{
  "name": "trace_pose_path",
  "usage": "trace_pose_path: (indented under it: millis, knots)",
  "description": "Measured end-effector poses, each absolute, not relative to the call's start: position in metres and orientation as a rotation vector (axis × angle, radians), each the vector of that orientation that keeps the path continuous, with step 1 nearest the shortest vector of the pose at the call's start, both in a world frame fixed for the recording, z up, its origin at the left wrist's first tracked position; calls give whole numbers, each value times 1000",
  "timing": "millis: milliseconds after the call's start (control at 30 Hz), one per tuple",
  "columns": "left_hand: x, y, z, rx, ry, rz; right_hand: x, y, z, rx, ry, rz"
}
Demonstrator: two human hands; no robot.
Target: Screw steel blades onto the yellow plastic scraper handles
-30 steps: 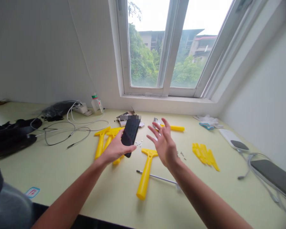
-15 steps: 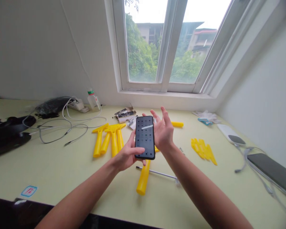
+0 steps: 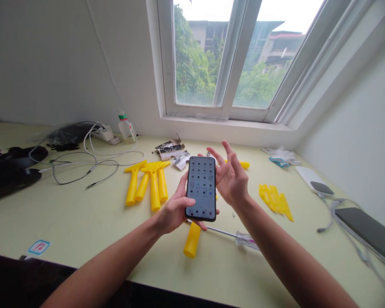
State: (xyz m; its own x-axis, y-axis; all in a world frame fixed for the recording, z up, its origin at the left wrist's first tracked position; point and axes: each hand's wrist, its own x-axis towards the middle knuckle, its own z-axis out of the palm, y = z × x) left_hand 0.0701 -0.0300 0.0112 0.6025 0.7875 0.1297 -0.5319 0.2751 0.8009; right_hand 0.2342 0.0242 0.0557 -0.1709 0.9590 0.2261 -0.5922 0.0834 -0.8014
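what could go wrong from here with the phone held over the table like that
The black-framed rectangular phone could slip from the left hand and hit the yellow plastic cylindrical handle or the clear-handled, metal-shafted screwdriver lying below. Also, that hand's thumb lies over the lit screen's lower left, so it might press something by accident.

Lit smartphone [image 3: 201, 182] in the left hand [image 3: 173, 212]
Black-edged, its pale grey screen showing rows of small icons, it is held above the counter [image 3: 109, 231], long side upright, face tilted toward the wearer.
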Motion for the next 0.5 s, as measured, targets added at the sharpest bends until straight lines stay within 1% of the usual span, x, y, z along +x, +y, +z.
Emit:
trace_pose_path:
  millis: [500]
  knots:
    - [67,-32,8,981,386,898,248,35,58,-697,-1166,1456]
